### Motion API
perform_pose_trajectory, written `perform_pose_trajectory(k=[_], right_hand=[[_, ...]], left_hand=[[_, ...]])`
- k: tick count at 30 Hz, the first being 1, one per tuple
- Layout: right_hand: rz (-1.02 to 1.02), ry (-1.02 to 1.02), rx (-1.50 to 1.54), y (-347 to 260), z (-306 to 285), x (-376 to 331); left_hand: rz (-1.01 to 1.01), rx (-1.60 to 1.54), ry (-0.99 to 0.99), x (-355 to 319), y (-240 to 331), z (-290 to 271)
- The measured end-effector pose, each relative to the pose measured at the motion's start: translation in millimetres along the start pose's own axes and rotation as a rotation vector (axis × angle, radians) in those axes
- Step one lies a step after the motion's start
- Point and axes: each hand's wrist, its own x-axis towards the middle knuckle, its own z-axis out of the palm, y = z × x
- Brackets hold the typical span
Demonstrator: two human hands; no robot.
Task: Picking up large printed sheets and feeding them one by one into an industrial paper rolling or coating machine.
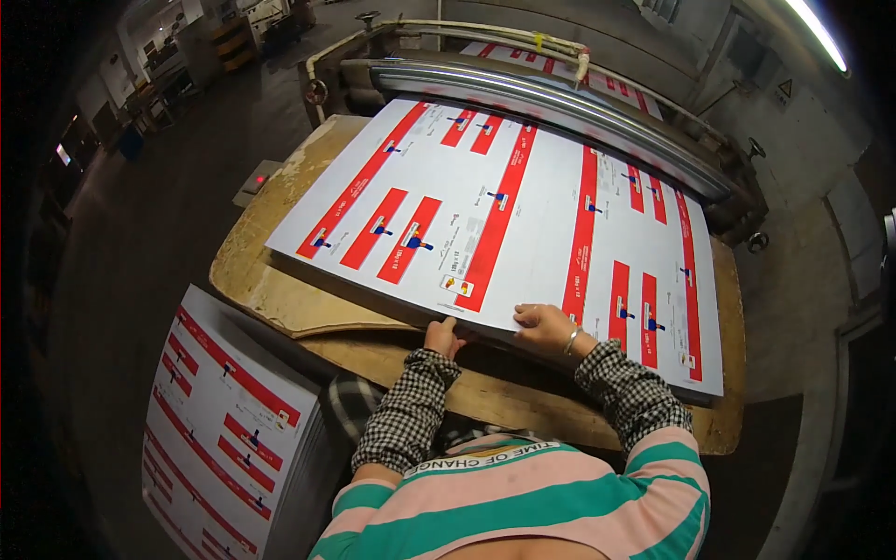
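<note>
A large white printed sheet (551, 233) with red bands and small blue figures lies on a wooden table (280, 294), its far edge at a metal roller (560, 107). At the sheet's near edge, my left hand (445, 338) is closed on the border, thumb on top and the other fingers mostly hidden below. A little to the right, my right hand (548, 329) pinches the same edge with bent fingers. Dark sheet edges show under the top sheet, so a stack seems to lie there.
A tall stack of similar printed sheets (219, 420) stands at the lower left, beside the table. Pipes (448, 28) and handwheels (758, 242) frame the roller machine. A small box with a red light (259, 180) sits at the table's left edge. Printed sheeting also shows behind the roller.
</note>
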Motion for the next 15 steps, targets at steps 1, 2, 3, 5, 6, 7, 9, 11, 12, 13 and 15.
perform_pose_trajectory(k=[1,2,3,5,6,7,9,11,12,13,15], right_hand=[[0.027,-0.044,0.037,7,0,6],[0.007,-0.036,0.030,3,-9,17],[0.267,-0.034,0.012,0,-20,24],[0.308,0.287,-0.048,34,-25,46],[0.360,0.333,-0.189,35,-27,56],[0.273,0.344,-0.140,37,-18,58],[0.081,0.186,-0.195,38,-2,59],[0.075,-0.037,-0.367,-7,25,39],[0.078,-0.037,-0.366,-8,29,29],[0.058,-0.010,-0.401,-9,34,22],[0.032,-0.008,-0.376,-5,31,19]], left_hand=[[-0.038,0.100,0.103,-2,0,-1],[-0.078,0.200,0.210,-5,0,-3],[-0.077,0.149,0.172,-6,1,-4],[-0.059,0.175,0.135,-4,0,3],[-0.053,0.180,0.127,-11,6,10],[-0.064,0.158,0.178,-6,4,4],[-0.064,0.119,0.091,-1,5,6],[-0.054,0.069,0.042,-6,9,-3],[-0.054,0.032,0.006,-8,11,3],[-0.050,-0.005,-0.024,-11,13,5],[-0.086,0.024,-0.091,-10,13,-4]])
